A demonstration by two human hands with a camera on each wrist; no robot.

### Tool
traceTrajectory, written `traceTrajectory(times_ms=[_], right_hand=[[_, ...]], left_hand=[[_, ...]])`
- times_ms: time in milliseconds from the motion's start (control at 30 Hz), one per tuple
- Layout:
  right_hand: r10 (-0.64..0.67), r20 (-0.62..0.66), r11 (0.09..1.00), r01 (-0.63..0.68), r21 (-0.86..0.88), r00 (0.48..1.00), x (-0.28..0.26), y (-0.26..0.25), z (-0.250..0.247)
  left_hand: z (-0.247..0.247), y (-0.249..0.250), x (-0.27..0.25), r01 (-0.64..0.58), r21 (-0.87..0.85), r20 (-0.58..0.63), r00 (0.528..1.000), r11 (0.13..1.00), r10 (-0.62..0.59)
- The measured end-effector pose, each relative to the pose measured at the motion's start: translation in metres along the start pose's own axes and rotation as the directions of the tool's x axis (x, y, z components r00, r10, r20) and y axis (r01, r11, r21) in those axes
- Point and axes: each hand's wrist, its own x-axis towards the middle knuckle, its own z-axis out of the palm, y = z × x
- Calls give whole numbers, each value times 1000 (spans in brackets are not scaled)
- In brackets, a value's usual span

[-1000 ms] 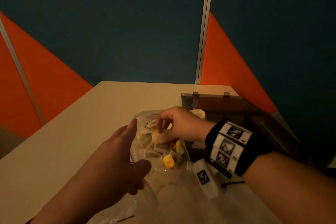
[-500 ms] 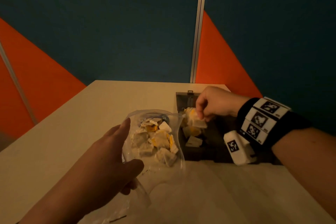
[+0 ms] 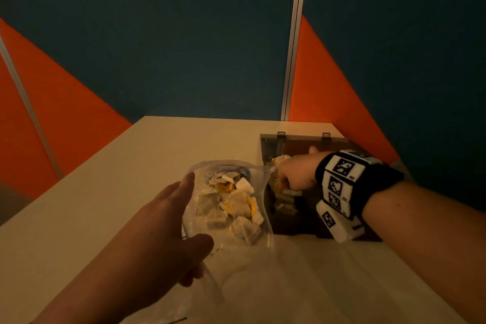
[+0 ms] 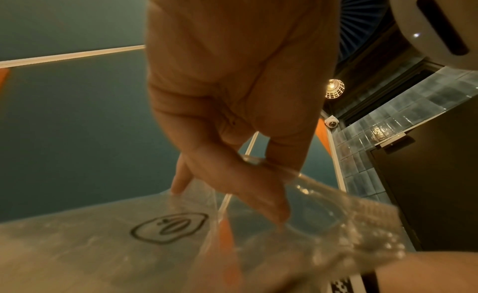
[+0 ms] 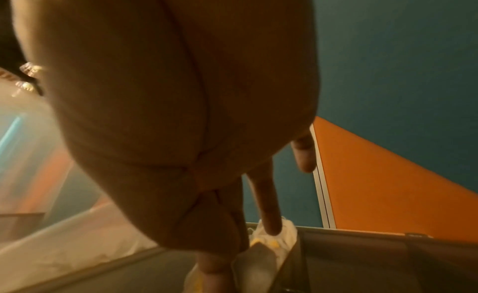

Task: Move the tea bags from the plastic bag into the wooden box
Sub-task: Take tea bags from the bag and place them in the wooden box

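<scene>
A clear plastic bag (image 3: 259, 187) lies on the table with several white and yellow tea bags (image 3: 231, 202) inside. My left hand (image 3: 188, 216) holds its mouth wide, pinching the rim (image 4: 310, 197) between thumb and fingers (image 4: 258, 197). To the right stands the dark wooden box (image 3: 302, 143) with its lid back. My right hand (image 3: 289, 179) reaches down into the box's left compartment, where several tea bags (image 3: 285, 200) lie. In the right wrist view thumb and forefinger (image 5: 217, 262) pinch a tea bag (image 5: 254, 262), and the other fingers point straight down.
The beige table (image 3: 105, 205) ends at a teal and orange partition wall (image 3: 184, 47) just behind the box. The bag's loose lower part (image 3: 249, 284) spreads over the table toward me. Bare table lies to the left of the bag.
My right hand has come out of the plastic bag with a tea bag, moved right over the wooden box and dropped down into it. The left hand keeps holding the bag's mouth.
</scene>
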Motion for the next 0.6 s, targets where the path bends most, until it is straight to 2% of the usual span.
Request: traceTrajectory(times_ms=[67,167,233,300,367,433,500,600], right_hand=[[20,-46,1000,-20,10,999,3,1,3],[21,-25,995,-18,94,999,-5,-1,-6],[17,-138,965,20,260,990,-18,-4,-16],[38,-329,905,108,412,943,-33,-13,-26],[6,-432,840,230,492,902,-46,-30,-32],[-104,-375,805,299,512,921,-48,-53,-34],[-222,-242,853,308,422,945,-37,-75,-28],[-238,-128,923,265,278,963,-10,-92,-16]], left_hand=[[0,1,0,-7,3,3,1000,1000,7],[-1,1,0,-22,13,15,1000,1000,22],[-1,1,-1,-28,15,22,999,999,28],[0,1,-1,-33,20,20,999,999,33],[2,2,0,-40,40,15,999,998,39],[3,3,0,-38,56,13,999,998,37],[4,4,0,-32,59,15,999,998,32],[3,3,-2,-23,62,19,1000,998,21]])
